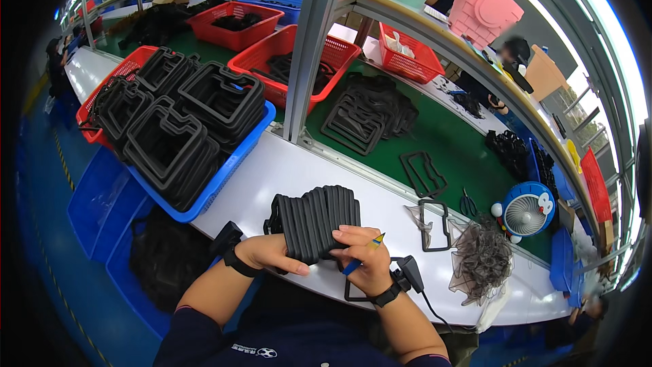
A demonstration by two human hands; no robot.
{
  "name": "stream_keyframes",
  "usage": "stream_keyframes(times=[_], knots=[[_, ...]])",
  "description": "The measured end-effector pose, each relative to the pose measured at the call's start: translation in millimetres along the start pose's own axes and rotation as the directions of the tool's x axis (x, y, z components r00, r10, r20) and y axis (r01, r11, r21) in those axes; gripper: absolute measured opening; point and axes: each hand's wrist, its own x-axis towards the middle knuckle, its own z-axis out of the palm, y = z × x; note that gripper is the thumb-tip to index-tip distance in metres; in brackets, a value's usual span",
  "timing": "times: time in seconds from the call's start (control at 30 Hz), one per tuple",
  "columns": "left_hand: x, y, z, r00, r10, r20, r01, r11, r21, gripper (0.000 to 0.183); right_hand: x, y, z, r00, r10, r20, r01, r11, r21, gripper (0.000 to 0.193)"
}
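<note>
A bundle of black rubber frame gaskets point(319, 224) stands on edge on the white tabletop in front of me, the frames pressed side by side. My left hand point(272, 253) grips its near left end, thumb in front and the other fingers hidden behind. Against the near right end rest the fingers of my right hand point(367, 261), which also holds a small blue-and-yellow tool point(353, 266) across the palm; its exact kind I cannot make out. One loose gasket point(435, 225) lies to the right, with thin grey scrap film beside it. Part of another frame shows beneath my right wrist.
Stacked gaskets fill a blue basket point(234, 163) at left. Beyond the metal post point(314, 54) lie more gaskets point(370, 112) on the green surface. At right are grey scrap film point(482, 258), scissors point(468, 204) and a blue fan point(526, 209). A black cable hangs near my right wrist.
</note>
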Motion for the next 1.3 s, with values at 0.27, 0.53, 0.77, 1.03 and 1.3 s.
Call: stream_keyframes(times=[0.27, 0.53, 0.77, 1.03, 1.3], knots=[[26.1, -3.5, -9.4, 0.993, 0.015, 0.113, -0.017, 1.000, 0.014, 0.075, 15.8, 4.9, 20.2, 0.966, 0.183, -0.182, -0.148, 0.970, 0.191, 0.029], [20.1, 21.7, 12.6, 0.983, 0.164, -0.081, -0.183, 0.900, -0.395, 0.101, 65.7, -32.5, 3.1, 0.757, 0.642, -0.120, -0.306, 0.511, 0.804, 0.021], [18.8, 6.6, 31.7, 0.945, 0.292, -0.149, -0.322, 0.741, -0.589, 0.106, 72.7, -26.1, -18.6, 0.811, 0.535, 0.237, -0.491, 0.400, 0.774, 0.023], [4.4, -4.7, 38.6, 0.949, 0.287, -0.132, -0.291, 0.631, -0.719, 0.090, 49.6, -31.8, -52.6, 0.872, 0.276, 0.405, -0.337, 0.937, 0.087, 0.068], [-7.3, -8.3, 45.2, 0.958, 0.268, -0.097, -0.263, 0.697, -0.668, 0.085, 43.1, -42.8, -43.6, 0.935, 0.146, 0.323, -0.118, 0.987, -0.105, 0.045]])
